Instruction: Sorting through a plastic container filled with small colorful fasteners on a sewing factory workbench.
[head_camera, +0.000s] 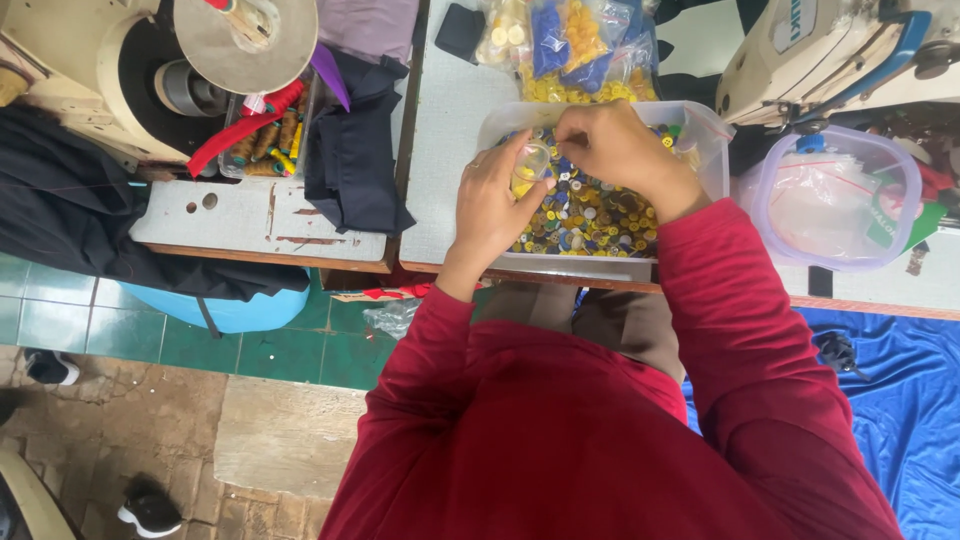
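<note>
Clear bags (570, 45) of yellow and blue buttons lie behind the button tub (700, 125). The left hand (495, 200) is clamped on a small cup (530, 165). The right hand (615, 145), bent over it, pinches its grip together.

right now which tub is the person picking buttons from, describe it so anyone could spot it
On the grey table, under both hands, sits a clear rectangular tub. Unlike the lidded round tub beside it, it is open and full of mixed buttons.

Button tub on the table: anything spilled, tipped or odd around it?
Nothing stands out. The clear tub sits flat on the table, its mixed buttons inside the walls. The left hand holds a small clear bag over it; the right hand pinches at the bag's mouth.
</note>
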